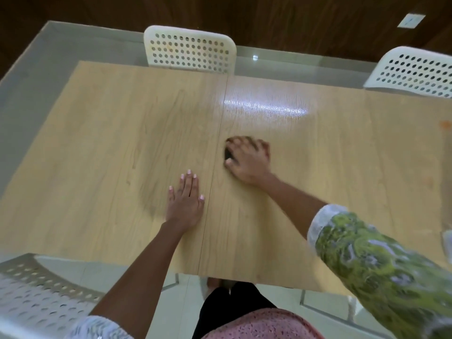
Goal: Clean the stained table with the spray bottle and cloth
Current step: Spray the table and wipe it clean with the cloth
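Wiping step. Right hand [248, 159] blurred, fingers curled over a dark cloth [228, 154] mostly hidden under it, pressing it on the table [97, 143]. Left hand [186, 199] flat, fingers spread, bracing just left of the seam. Orange stain [445, 125] far right of right hand: work that way with overlapping passes. Spray bottle not identifiable.

Single head-worn wide-angle view, looking forward and steeply down from above the near edge of the table [110, 133]. It is sitting close: both forearms are entering from the bottom of frame, left hand [186, 201] and right hand [248, 160] landing near frame centre. The lens is bending the table edges outward. The top of frame is reaching the far chairs [189, 50] and dark wall; the bottom is catching the person's own lap. No second view sharing the scene.
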